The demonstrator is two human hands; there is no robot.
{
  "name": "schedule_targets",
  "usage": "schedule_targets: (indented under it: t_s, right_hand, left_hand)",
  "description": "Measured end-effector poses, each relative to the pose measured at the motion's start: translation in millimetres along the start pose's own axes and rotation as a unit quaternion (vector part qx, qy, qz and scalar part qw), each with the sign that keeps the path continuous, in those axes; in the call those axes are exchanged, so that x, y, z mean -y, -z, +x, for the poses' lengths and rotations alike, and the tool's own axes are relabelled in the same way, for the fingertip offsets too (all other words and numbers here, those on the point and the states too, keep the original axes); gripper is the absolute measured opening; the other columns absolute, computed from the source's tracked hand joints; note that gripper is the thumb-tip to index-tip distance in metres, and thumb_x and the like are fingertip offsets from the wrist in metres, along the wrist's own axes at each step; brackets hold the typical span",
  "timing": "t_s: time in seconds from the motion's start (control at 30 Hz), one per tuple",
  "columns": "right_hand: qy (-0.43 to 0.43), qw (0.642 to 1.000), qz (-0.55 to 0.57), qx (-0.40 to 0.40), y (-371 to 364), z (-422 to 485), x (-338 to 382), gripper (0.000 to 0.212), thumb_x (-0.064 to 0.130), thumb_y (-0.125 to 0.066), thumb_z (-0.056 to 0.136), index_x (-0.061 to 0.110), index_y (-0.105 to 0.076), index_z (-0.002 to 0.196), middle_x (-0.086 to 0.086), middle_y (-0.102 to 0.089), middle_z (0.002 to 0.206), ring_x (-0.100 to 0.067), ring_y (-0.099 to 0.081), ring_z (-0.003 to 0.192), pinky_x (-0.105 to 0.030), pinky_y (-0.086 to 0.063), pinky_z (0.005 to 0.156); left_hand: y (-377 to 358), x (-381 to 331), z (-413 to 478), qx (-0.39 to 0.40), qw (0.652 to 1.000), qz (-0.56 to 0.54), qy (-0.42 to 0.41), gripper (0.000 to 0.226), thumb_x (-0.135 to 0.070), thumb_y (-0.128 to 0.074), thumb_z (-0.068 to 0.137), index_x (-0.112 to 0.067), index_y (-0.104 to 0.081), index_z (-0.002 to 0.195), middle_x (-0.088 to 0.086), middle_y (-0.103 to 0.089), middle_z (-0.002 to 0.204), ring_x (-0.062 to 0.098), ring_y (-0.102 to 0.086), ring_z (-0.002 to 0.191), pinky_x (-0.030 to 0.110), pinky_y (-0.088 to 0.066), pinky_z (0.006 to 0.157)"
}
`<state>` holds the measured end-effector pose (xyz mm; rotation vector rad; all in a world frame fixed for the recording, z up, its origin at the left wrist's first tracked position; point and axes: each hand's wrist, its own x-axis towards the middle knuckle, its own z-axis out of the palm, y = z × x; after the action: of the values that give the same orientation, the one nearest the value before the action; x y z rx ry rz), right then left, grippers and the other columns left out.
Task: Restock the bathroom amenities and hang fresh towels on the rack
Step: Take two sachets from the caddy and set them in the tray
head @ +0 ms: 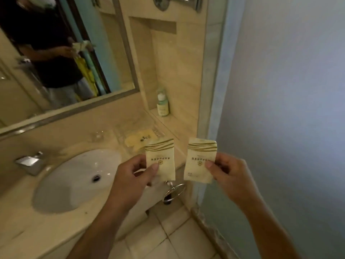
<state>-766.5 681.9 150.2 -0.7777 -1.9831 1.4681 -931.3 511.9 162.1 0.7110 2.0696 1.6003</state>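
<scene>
While pinching left sachet (160, 158) in left hand (133, 171) and right sachet (200, 159) in right hand (230, 171), above right end of counter (28, 230), could drop either onto floor (177, 240) or left into sink (74, 184) if loosened.

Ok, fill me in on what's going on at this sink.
A person at the vanity holds up two matching cream packets: the left hand pinches the left packet, the right hand the right packet. Neither is set down yet. A small bottle stands in the wall niche, and the towel ring holds no towel.
</scene>
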Motion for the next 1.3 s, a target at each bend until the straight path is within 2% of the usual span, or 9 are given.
schedule_targets:
  t_s: [0.07,0.17,0.37,0.53,0.83,0.97,1.1,1.2,1.3]
  right_hand:
    - [0.007,1.000,-0.005,0.021,-11.0,31.1,-3.8,0.024,0.016,-0.067,0.095,0.040,-0.069,0.095,0.023,-0.074,0.084,0.003,-0.072,0.088,-0.015,-0.056,0.069]
    - [0.019,0.999,-0.001,0.047,-31.3,65.3,-9.2,0.011,0.023,-0.070,0.094,0.032,-0.073,0.089,0.017,-0.076,0.084,-0.007,-0.072,0.078,-0.020,-0.056,0.065]
    - [0.035,0.993,0.029,0.110,-76.0,122.8,-10.4,0.011,0.016,-0.071,0.093,0.024,-0.076,0.098,0.013,-0.078,0.087,0.000,-0.073,0.080,-0.016,-0.054,0.068]
    - [0.024,0.991,0.013,0.132,-114.5,161.8,-21.5,0.009,0.020,-0.074,0.091,0.028,-0.076,0.095,0.014,-0.078,0.088,-0.002,-0.074,0.082,-0.022,-0.058,0.070]
    - [-0.011,0.993,-0.050,0.106,-184.1,243.0,-21.5,0.008,0.019,-0.074,0.091,0.027,-0.074,0.093,0.012,-0.078,0.089,-0.001,-0.073,0.081,-0.015,-0.053,0.065]
    - [-0.019,0.994,-0.056,0.091,-207.2,272.1,-17.3,0.015,0.014,-0.071,0.093,0.028,-0.072,0.093,0.011,-0.078,0.089,0.000,-0.073,0.083,-0.013,-0.053,0.064]
    - [-0.042,0.993,-0.084,0.074,-224.3,295.8,-22.4,0.016,0.014,-0.070,0.094,0.030,-0.071,0.091,0.013,-0.076,0.087,0.003,-0.071,0.077,-0.012,-0.051,0.061]
    - [-0.061,0.991,-0.098,0.063,-233.6,313.2,-35.8,0.016,0.010,-0.069,0.093,0.025,-0.071,0.091,0.011,-0.076,0.087,0.007,-0.068,0.068,-0.009,-0.047,0.058]
    - [-0.081,0.989,-0.109,0.058,-240.5,329.4,-55.0,0.020,0.008,-0.069,0.093,0.027,-0.070,0.088,0.010,-0.076,0.090,0.006,-0.069,0.072,-0.010,-0.048,0.060]
  left_hand:
    - [8.8,3.8,11.6,-0.048,0.999,0.005,0.018,0.011,-0.015,-0.070,0.092,-0.023,-0.074,0.099,-0.008,-0.078,0.092,0.014,-0.072,0.085,0.029,-0.059,0.068]
    - [22.4,9.8,22.2,-0.100,0.994,-0.002,0.039,0.011,-0.018,-0.074,0.088,-0.022,-0.075,0.098,-0.002,-0.078,0.093,0.024,-0.073,0.091,0.042,-0.060,0.080]
    - [51.4,21.0,56.7,-0.168,0.983,-0.025,0.064,0.010,-0.009,-0.072,0.089,-0.015,-0.072,0.096,0.000,-0.079,0.091,0.016,-0.073,0.083,0.030,-0.055,0.069]
    - [67.3,43.8,94.6,-0.193,0.976,-0.038,0.089,0.010,-0.009,-0.071,0.090,-0.014,-0.073,0.097,-0.001,-0.079,0.090,0.018,-0.075,0.085,0.035,-0.060,0.076]
    - [120.5,96.8,206.4,-0.161,0.980,-0.054,0.108,0.006,-0.016,-0.073,0.090,-0.013,-0.075,0.095,0.000,-0.079,0.085,0.031,-0.070,0.081,0.030,-0.055,0.065]
    - [144.8,113.8,257.9,-0.141,0.981,-0.071,0.111,0.011,-0.015,-0.074,0.089,-0.006,-0.073,0.095,0.010,-0.078,0.086,0.023,-0.066,0.075,0.023,-0.052,0.058]
    - [159.1,128.5,298.4,-0.111,0.984,-0.076,0.118,0.004,-0.013,-0.071,0.091,-0.009,-0.071,0.093,0.015,-0.076,0.089,0.021,-0.065,0.075,0.029,-0.053,0.063]
    - [161.2,140.9,322.4,-0.098,0.984,-0.071,0.132,0.007,-0.010,-0.069,0.093,-0.016,-0.070,0.089,0.008,-0.076,0.087,0.018,-0.067,0.076,0.033,-0.055,0.068]
    - [157.8,156.9,338.9,-0.092,0.981,-0.070,0.155,0.007,-0.009,-0.070,0.092,-0.016,-0.071,0.089,0.002,-0.077,0.085,0.015,-0.069,0.075,0.033,-0.055,0.068]
